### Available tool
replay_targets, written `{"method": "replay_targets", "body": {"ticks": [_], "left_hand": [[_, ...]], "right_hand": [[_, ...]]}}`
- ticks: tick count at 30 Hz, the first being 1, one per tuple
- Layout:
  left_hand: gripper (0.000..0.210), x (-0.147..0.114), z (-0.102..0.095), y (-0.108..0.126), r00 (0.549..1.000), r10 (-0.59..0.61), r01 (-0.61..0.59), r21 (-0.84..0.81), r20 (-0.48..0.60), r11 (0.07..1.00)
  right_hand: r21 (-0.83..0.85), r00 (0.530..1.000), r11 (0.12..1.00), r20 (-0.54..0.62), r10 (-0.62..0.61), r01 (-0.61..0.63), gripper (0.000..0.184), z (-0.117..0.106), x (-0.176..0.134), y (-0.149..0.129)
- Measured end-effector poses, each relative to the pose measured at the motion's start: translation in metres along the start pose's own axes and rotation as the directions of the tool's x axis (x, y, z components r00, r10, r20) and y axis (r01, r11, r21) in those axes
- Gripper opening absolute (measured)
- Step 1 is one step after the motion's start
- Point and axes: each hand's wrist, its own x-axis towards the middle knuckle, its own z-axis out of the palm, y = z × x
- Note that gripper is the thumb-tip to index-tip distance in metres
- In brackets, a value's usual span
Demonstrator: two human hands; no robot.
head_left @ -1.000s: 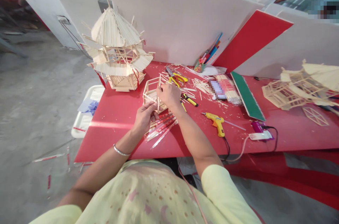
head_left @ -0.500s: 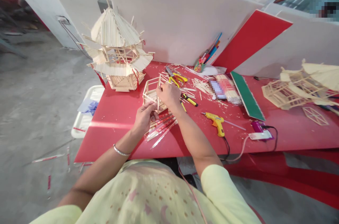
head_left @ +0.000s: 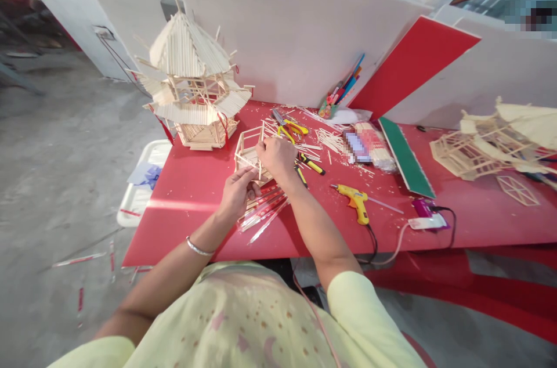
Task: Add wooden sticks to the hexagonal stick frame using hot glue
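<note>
A small open frame of thin wooden sticks (head_left: 249, 139) stands on the red table, its near right side covered by my hands. My left hand (head_left: 237, 191) pinches the frame low on its near side, thumb and forefinger together. My right hand (head_left: 277, 158) is closed at the top of an upright stick on the frame's right side; its fingertips are partly hidden. Below the hands lie several sticks in red-and-clear wrappers (head_left: 263, 211). Pliers with yellow and red handles (head_left: 292, 127) rest just behind the frame, and a yellow-and-black cutter (head_left: 312, 164) lies right of my right hand.
A tall stick pagoda (head_left: 191, 89) stands at the back left. To the right are a yellow glue gun (head_left: 355, 201) with its cord, a green board (head_left: 407, 156), a power strip (head_left: 429, 222) and another stick model (head_left: 470, 147). A grey partition (head_left: 278, 25) runs behind; a person is beyond it.
My right forearm and elbow have shifted slightly to the left. Both hands stay at the stick frame, with hardly any movement of the fingers.
</note>
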Motion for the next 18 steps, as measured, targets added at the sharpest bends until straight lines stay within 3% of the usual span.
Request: {"method": "replay_targets", "body": {"ticks": [18], "left_hand": [[0.032, 0.0036, -0.0032, -0.0008, 0.999, 0.035, -0.036, 0.038, 0.022, 0.999]], "right_hand": [[-0.005, 1.000, 1.000, 0.000, 0.010, -0.010, 0.042, -0.0011, -0.0022, -0.0023]]}}
